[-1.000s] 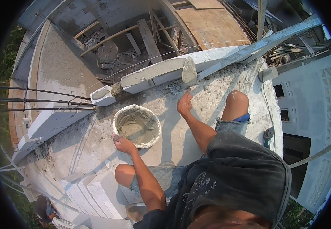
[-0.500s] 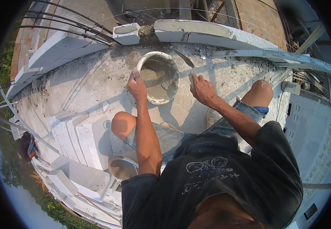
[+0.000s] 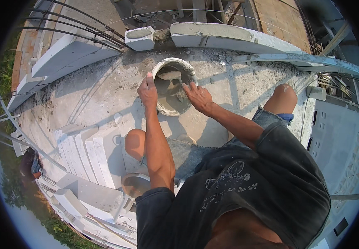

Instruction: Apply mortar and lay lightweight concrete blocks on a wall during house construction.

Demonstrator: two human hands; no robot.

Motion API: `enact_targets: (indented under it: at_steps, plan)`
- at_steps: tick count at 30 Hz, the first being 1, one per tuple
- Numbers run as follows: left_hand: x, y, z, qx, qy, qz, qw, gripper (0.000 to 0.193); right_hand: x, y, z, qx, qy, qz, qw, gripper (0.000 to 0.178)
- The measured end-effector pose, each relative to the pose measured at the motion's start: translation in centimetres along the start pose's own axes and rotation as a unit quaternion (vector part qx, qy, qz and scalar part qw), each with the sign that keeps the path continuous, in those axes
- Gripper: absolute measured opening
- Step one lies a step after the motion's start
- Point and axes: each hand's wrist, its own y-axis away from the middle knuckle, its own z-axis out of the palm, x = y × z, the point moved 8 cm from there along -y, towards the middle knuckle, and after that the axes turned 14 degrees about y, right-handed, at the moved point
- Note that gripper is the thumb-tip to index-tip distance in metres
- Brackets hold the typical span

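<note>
A round bucket (image 3: 161,63) of wet grey mortar (image 3: 167,101) stands on the concrete in front of me, its pale rim smeared. My left hand (image 3: 148,94) is closed on the left side of this rim, thumb and fingers pinching the wall. My right hand (image 3: 199,98) reaches over the right side with its fingers wrapped round a trowel's handle, which is mostly hidden. The trowel's blade (image 3: 170,75) lies inside the bucket, against the mortar near the far wall.
White blocks (image 3: 100,153) lean in a stack at left. A smaller bucket (image 3: 134,185) stands by my left elbow. Ahead runs a low block wall (image 3: 217,36), with rebar rods (image 3: 80,31) jutting from the left. Another person (image 3: 30,166) is at far left.
My right hand has moved left, carrying the trowel from beside the bucket into it. My left hand keeps its hold on the rim.
</note>
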Motion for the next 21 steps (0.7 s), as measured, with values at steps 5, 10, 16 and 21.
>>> enact_targets:
  at_steps: [5,10,16,21]
  plan:
    - [1.0,0.2,0.2,-0.007,0.016,0.032,0.999,0.049,-0.1,3.7,4.1,-0.215,-0.032,-0.047,0.975,0.045]
    - [0.3,-0.1,0.2,-0.030,-0.006,0.000,1.000,0.049,0.4,1.5,0.4,0.026,-0.082,0.045,0.995,0.044]
    - [1.2,0.4,0.3,-0.018,-0.020,0.017,1.000,0.048,-1.7,3.5,2.3,-0.164,-0.087,-0.021,0.982,0.044]
    - [1.9,1.5,1.3,-0.020,-0.004,0.030,0.999,0.047,2.3,1.1,-1.8,-0.062,-0.053,0.030,0.996,0.030]
